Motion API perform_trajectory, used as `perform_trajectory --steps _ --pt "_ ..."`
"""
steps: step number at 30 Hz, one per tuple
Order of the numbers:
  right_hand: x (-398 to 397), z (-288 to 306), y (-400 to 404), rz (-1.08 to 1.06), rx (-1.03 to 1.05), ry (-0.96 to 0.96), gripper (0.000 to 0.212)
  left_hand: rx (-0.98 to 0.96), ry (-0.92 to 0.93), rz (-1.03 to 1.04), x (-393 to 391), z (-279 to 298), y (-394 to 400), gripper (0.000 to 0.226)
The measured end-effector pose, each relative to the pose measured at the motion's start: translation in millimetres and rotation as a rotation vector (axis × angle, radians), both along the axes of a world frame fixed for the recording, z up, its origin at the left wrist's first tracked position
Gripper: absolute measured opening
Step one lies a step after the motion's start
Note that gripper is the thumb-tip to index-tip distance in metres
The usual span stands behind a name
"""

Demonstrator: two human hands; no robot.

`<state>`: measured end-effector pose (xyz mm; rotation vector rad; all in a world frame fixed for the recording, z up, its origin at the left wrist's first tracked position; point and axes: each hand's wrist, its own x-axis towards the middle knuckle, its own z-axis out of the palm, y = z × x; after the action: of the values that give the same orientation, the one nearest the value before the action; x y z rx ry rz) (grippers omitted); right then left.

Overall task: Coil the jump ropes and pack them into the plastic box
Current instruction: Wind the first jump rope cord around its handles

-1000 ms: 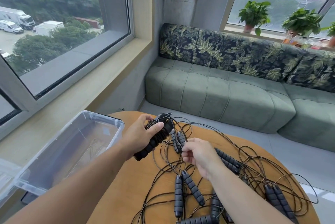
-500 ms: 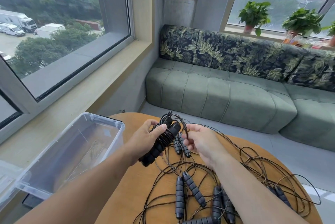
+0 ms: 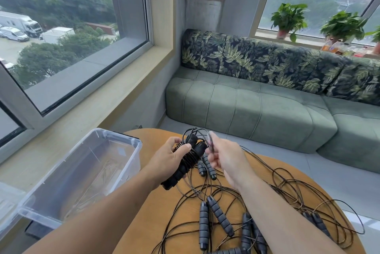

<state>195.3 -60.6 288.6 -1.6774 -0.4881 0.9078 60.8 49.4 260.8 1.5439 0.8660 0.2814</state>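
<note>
Head view: left hand [image 3: 168,158] wrapped round paired black handles [image 3: 186,164] already bound in cord, held above the counter [image 3: 174,212]; right hand [image 3: 223,156] pinching a blurred cord loop [image 3: 210,142] beside the handle tops. Plastic box [image 3: 82,171] just left, no ropes inside. Loose ropes [image 3: 216,216] tangled beneath. Likely snags: trailing cord dragging neighbouring ropes along, windings slipping off if pinch slackens, bundle springing open once dropped into box.

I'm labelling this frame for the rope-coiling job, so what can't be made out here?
- Right hand: motion blur hides its fingertips and the cord they hold.
- Black handles: left hand covers part of the wrapped bundle.
- Loose jump ropes: the right forearm and bottom edge hide some.
- Plastic box: left edge cuts it off.
</note>
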Motion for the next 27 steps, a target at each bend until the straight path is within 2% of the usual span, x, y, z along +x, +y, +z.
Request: perform_trajectory --steps 2,6,10,12,15,16,19,21,24,27 --pt "0 2 -2 0.047 -0.036 -0.069 0.027 0.029 0.01 -0.006 1 -1 0 0.025" --pt "0 7 -2 0.035 0.03 0.013 0.008 0.036 0.012 -0.009 1 -1 -2 0.025" --pt "2 2 0 -0.007 0.023 -0.157 0.015 -0.005 0.009 -0.029 -1 1 -3 0.028" --pt "2 1 0 -0.063 0.072 -0.103 0.025 -0.019 0.001 -0.028 -3 2 -2 0.028" --pt "4 6 -2 -0.156 0.232 0.074 0.053 -0.031 -0.005 -0.034 -4 4 -2 0.025" --pt "4 8 -2 -0.164 0.268 0.076 0.055 -0.033 -0.004 -0.038 -5 4 -3 0.025" --pt "7 11 1 -0.151 0.236 -0.164 0.034 -0.018 0.015 -0.057 -5 6 -5 0.025" --pt "8 16 4 -0.148 0.201 -0.296 0.026 -0.004 0.026 -0.076 -4 7 -6 0.025" --pt "13 24 7 -0.14 0.219 -0.351 0.022 0.056 0.062 -0.117 -3 7 -8 0.022" --pt "19 33 11 -0.098 0.222 -0.404 0.02 0.295 0.178 -0.219 -3 8 -12 0.026"
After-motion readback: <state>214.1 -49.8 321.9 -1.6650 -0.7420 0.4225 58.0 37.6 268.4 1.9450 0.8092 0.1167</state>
